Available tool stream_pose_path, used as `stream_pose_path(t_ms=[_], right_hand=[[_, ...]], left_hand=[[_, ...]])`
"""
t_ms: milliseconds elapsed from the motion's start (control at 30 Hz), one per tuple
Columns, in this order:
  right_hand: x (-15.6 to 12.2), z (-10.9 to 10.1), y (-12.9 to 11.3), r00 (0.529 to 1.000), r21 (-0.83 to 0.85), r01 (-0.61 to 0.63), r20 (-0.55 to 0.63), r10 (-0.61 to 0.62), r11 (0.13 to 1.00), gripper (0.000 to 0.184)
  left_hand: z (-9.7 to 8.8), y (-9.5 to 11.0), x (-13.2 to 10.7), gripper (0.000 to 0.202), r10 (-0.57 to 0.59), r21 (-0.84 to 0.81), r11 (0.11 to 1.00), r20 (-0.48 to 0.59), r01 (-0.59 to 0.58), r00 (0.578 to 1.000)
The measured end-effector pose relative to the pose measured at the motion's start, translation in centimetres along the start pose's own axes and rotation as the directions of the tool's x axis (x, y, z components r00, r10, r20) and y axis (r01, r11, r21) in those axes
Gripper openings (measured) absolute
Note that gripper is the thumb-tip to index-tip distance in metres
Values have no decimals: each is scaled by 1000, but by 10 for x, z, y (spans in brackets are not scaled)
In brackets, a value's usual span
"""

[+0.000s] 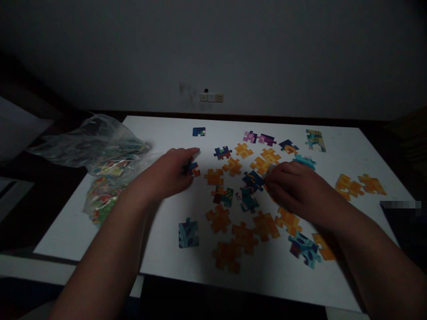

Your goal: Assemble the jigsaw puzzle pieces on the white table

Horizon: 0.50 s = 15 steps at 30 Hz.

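My left hand [171,171] is closed around a small blue, red and orange puzzle piece [192,169], its index finger stretched forward above the white table [160,253]. Part of that piece is covered by the fingers. On the right, my right hand [292,184] has its fingers drawn together beside a dark blue puzzle piece [253,181]; what they hold, if anything, is hidden. Between the hands lie several loose orange pieces, among them an orange piece [214,177]. A teal piece [247,200] and a green-and-orange piece [223,195] rest just nearer to me.
Crumpled clear plastic bags [106,195] with colourful pieces lie on the left. A patterned corner piece [188,233] is near the front, a blue piece [199,131] at the back. Joined orange pieces [348,186] sit far right, near a dark object [405,226].
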State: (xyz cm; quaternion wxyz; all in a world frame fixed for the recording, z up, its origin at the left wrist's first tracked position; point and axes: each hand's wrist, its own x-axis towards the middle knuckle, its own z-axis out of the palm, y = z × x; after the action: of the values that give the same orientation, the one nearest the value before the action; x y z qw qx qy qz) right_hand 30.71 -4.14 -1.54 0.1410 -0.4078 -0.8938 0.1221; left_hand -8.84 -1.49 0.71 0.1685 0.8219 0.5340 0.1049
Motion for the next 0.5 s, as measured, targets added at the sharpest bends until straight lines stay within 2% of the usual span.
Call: stream_pose_path(t_ms=[167,500], right_hand=[[1,-1,-1,1000,1,10,1,-10,1000,20],[1,0,-2,1000,7,-1,-3,1,1000,22]], left_hand=[[1,-2,1,69,-16,-6,1000,-6,16,1000],[11,-5,0,77,38,-52,998,7,-37,999]])
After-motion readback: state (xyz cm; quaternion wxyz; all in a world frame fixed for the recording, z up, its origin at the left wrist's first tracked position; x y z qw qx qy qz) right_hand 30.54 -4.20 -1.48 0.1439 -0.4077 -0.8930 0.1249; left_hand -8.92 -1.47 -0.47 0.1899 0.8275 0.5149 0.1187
